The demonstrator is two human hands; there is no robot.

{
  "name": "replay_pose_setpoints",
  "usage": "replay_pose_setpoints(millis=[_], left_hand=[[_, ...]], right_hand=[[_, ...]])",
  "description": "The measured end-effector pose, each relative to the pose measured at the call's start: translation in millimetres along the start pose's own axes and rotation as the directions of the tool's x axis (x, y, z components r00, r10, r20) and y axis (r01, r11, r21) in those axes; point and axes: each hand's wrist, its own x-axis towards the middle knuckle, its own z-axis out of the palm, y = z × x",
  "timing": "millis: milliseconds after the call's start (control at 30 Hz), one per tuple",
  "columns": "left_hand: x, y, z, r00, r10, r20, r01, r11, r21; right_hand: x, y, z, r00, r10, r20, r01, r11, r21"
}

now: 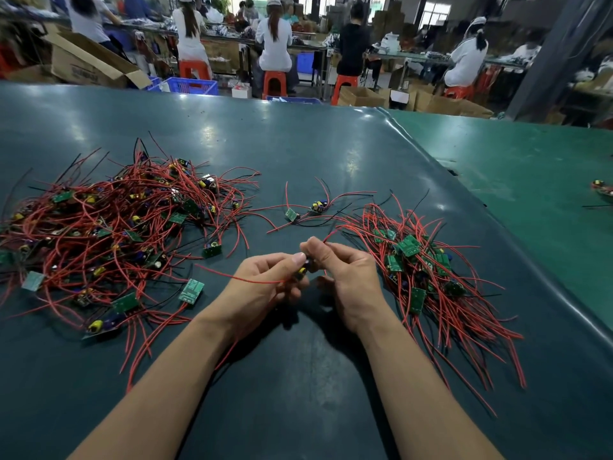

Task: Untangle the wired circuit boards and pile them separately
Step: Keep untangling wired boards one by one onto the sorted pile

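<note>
Circuit boards with red and black wires everywhere on this dark green table (298, 154), lol. The one I'm working on is a small board (303, 268) with a yellow part on it, pinched between both my hands right in the middle of the view, lifted just above the table. My left hand (265, 287) is curled closed around the bottom side of it, thumb tip pressed against the board, and a red wire (238, 277) trails off from under my fingers toward 9 o'clock. My right hand (345, 277) is closed too, thumb and forefinger nipping the top of the board, with another red lead arcing off toward 1 o'clock.

At 9 to 10 o'clock from my hands sits the big tangled heap (112, 234), boards pointing every which way and wires knotted all over each other. At 3 o'clock, just beside my right wrist, is the sorted pile (421, 277), boards bunched together and their wires mostly fanned toward 5 o'clock. Up at 12 o'clock there's a little loose pair of boards (306, 210) lying between the two piles, apart from both.
</note>
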Motion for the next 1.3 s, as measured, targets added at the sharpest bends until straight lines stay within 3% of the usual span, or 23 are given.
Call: replay_pose_setpoints(millis=[167, 467, 767, 867, 967, 1067, 1133, 1200, 1300], left_hand=[[1, 1, 3, 1.000, 0.019, -0.007, -0.018, 1.000, 0.018], [-3, 2, -2, 0.992, 0.025, 0.121, -0.034, 0.997, 0.073], [-5, 4, -8, 0.975, -0.030, 0.220, 0.024, 0.999, 0.029], [-6, 4, -12, 0.963, -0.033, 0.267, 0.061, 0.993, -0.097], [-4, 5, -13, 0.984, -0.031, 0.177, 0.068, 0.976, -0.209], [1, 8, -14, 0.997, 0.004, 0.074, 0.019, 0.953, -0.303], [0, 9, -14, 0.998, 0.054, 0.038, -0.035, 0.921, -0.387], [-1, 10, -14, 0.995, 0.094, -0.020, -0.094, 0.897, -0.431], [1, 9, -12, 0.991, 0.098, -0.092, -0.129, 0.893, -0.431]], right_hand=[[6, 3, -2, 0.986, -0.041, -0.159, 0.047, 0.998, 0.037], [15, -3, -14, 0.904, 0.035, -0.426, 0.119, 0.936, 0.330], [19, -3, -16, 0.881, 0.069, -0.467, 0.154, 0.893, 0.422], [21, -5, -22, 0.880, 0.086, -0.467, 0.156, 0.877, 0.455], [20, -1, -20, 0.907, 0.042, -0.418, 0.108, 0.938, 0.329], [12, 10, -7, 0.954, -0.156, -0.255, 0.137, 0.986, -0.094], [6, 18, 1, 0.964, -0.259, -0.054, 0.224, 0.908, -0.355], [1, 22, 4, 0.961, -0.252, 0.116, 0.277, 0.853, -0.443], [-2, 20, 5, 0.934, -0.305, 0.186, 0.357, 0.808, -0.468]])
